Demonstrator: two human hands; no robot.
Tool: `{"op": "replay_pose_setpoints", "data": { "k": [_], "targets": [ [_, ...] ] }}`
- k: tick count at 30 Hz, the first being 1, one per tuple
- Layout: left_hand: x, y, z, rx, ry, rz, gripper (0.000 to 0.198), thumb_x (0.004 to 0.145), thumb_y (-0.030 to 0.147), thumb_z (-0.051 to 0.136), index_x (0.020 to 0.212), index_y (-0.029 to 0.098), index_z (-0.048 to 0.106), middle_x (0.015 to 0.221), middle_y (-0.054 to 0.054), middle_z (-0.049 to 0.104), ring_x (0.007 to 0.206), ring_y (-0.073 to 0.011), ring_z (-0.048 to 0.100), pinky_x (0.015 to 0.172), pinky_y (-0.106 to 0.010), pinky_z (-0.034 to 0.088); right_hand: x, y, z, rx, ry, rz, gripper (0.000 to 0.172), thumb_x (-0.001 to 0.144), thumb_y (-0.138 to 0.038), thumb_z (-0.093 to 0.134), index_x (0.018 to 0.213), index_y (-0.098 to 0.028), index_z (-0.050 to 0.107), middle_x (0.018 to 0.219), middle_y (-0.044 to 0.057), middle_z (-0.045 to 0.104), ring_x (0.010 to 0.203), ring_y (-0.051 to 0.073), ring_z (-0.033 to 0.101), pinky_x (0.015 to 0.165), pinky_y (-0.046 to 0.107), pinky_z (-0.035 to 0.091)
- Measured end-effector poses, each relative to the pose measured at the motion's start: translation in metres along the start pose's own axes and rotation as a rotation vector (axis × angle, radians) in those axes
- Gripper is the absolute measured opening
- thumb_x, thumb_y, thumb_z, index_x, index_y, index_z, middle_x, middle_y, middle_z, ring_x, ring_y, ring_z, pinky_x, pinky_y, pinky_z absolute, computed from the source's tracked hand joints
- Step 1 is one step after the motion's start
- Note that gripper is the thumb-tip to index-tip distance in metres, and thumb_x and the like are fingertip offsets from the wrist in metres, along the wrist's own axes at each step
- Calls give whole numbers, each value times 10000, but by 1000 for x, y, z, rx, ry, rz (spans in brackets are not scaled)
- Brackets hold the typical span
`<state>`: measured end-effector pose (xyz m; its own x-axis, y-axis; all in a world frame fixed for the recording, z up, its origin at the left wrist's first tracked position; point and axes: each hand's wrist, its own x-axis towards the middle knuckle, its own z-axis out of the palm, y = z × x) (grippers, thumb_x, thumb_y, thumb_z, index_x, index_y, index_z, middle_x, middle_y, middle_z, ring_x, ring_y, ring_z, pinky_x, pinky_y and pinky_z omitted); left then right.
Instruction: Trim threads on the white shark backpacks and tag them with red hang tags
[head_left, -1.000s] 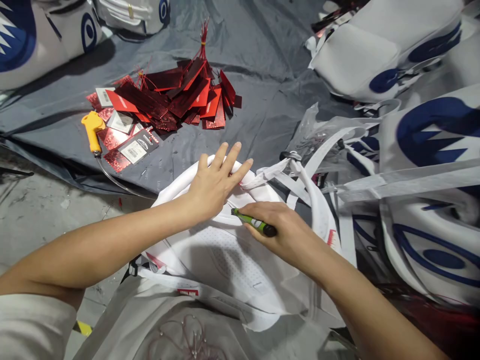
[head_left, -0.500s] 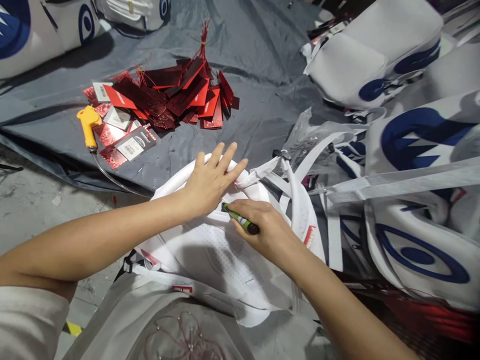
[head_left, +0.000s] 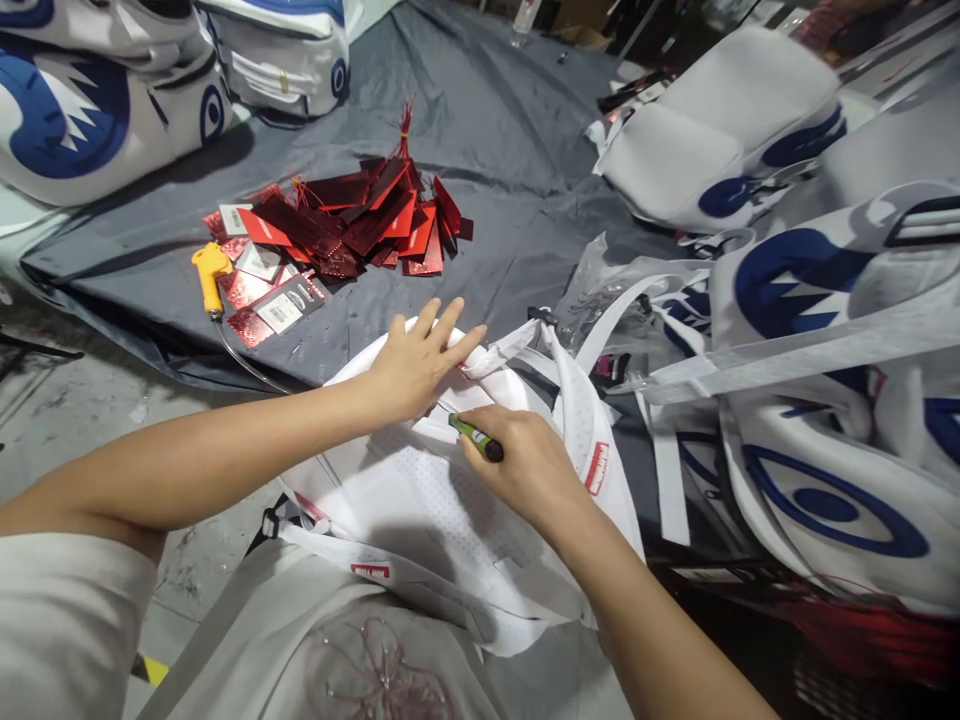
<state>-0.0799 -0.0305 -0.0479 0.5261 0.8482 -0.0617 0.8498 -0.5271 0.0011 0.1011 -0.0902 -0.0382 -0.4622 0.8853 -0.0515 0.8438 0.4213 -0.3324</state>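
Note:
A white backpack (head_left: 480,500) lies across my lap, its dotted padded back facing up and its shoulder straps spread to the sides. My left hand (head_left: 415,368) rests flat with fingers spread on the bag's upper edge. Close beside it, my right hand (head_left: 521,455) grips a green marker pen (head_left: 475,437) with a black end. The pen's tip points at the seam near my left palm; whether it touches the fabric I cannot tell.
On the dark cloth (head_left: 517,150) lie red hang tags (head_left: 360,215) in a heap. Left of them is a yellow-handled tool (head_left: 211,278) with a cable. White-and-blue backpacks (head_left: 825,490) crowd the right; another backpack (head_left: 281,60) stands at the back left.
The camera view has shifted, showing more of the far side of the table. Both hands stay at the same part of the backpack, and the pen is still held, with only slight movement.

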Motion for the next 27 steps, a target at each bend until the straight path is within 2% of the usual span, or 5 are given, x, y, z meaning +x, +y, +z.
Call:
{"op": "replay_pose_setpoints", "data": {
  "k": [3,9,15,20,27],
  "targets": [
    [-13,-13,-15,-97,-138,-87,1234,709,428,814,1591,301,-39,1667,-152,-145,1529,-437,40,1036,-568,433,-9,1,3,50,74,31,217,843,-198,608,1005,-211,751,979,52,775,863,252,733,753,356,535],
    [-44,-29,-24,-270,-293,-339,1340,716,397,819,1543,322,-233,1655,-235,-83,1336,-418,495,946,-452,518,-7,-17,36,461,287,-43,227,885,-255,585,1048,-209,737,1051,55,769,959,218,722,860,350,536],
    [-37,-27,-3,-220,-235,-370,1177,784,306,722,1569,279,-155,1440,-227,436,1091,-345,659,833,-407,543,-8,-37,40,473,205,-85,176,851,-245,606,943,-221,755,926,42,777,866,218,718,823,359,514],
    [-32,-32,2,-213,-191,-409,1057,795,330,696,1581,281,-8,1294,-165,550,1010,-305,680,827,-377,529,-2,-33,36,530,140,-70,214,867,-261,596,1000,-226,760,997,41,780,895,217,726,823,340,533],
    [-43,-17,-8,-135,-187,-374,1267,743,267,793,1563,308,-172,1627,-258,136,1355,-404,460,943,-494,525,-1,-24,57,299,306,-130,278,914,-266,572,1141,-208,722,984,70,780,839,226,724,825,381,518]
  ]
}}
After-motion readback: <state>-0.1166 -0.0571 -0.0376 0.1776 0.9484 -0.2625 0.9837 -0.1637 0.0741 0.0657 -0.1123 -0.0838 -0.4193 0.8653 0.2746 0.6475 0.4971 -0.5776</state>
